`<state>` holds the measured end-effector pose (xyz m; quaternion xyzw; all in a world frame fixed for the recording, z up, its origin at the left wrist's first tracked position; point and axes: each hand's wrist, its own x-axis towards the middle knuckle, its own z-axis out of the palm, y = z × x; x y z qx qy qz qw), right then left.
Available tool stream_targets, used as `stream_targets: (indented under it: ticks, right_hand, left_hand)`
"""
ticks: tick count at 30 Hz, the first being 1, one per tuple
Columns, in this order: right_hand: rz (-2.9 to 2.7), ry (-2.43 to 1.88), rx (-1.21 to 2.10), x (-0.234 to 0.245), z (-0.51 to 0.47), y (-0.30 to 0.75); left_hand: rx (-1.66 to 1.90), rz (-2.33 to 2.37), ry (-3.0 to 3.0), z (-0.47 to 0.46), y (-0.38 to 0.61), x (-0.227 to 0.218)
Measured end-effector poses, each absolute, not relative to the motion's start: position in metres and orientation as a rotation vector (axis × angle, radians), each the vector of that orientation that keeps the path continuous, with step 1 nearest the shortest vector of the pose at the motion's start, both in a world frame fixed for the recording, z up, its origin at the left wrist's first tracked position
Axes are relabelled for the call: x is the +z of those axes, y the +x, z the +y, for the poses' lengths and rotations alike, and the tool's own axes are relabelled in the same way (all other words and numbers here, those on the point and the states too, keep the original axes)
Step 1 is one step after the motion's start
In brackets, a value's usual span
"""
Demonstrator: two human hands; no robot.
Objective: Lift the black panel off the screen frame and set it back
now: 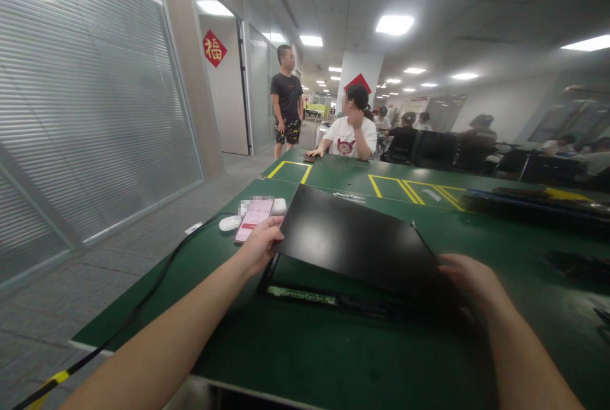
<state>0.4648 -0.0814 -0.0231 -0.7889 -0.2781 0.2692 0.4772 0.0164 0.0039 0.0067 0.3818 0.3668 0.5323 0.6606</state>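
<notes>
A flat black screen panel (350, 235) is held tilted above the green table. My left hand (260, 246) pinches its left edge, thumb on top. At the right edge, the fingers of my right hand (469, 276) close on the panel; part of that hand is in shadow. Beneath the panel lies a dark frame (362, 306), mostly hidden, with a narrow green circuit board (301, 295) showing along its near side. Just beyond my left hand, a phone (252, 222) with a lit display lies beside a white mouse-like object (229, 224).
The green table (333, 359) carries yellow tape outlines (412, 191). Dark flat parts (528, 203) are stacked at the right. A black cable (164, 264) runs along the left edge. One person (351, 133) sits at the far end; another person (287, 95) stands behind.
</notes>
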Motion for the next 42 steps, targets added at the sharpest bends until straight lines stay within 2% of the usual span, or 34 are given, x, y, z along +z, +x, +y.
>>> stream_targets:
  ticks: [5,17,30,42]
  right_hand:
    - [-0.749,-1.966,0.533,-0.024,-0.083,0.47]
    - [-0.754,-2.102,0.556,-0.027,-0.082,0.474]
    - [-1.067,-2.408,0.325,-0.017,-0.083,0.465]
    - [-1.153,-2.429,0.19,-0.02,-0.083,0.462]
  left_hand:
    - [1.149,0.863,0.852,0.001,0.022,0.005]
    - [1.144,0.854,0.853,-0.002,0.023,0.007]
    - [1.152,0.883,0.857,-0.001,0.023,0.001]
    - [1.136,0.971,0.847,0.001,0.029,-0.011]
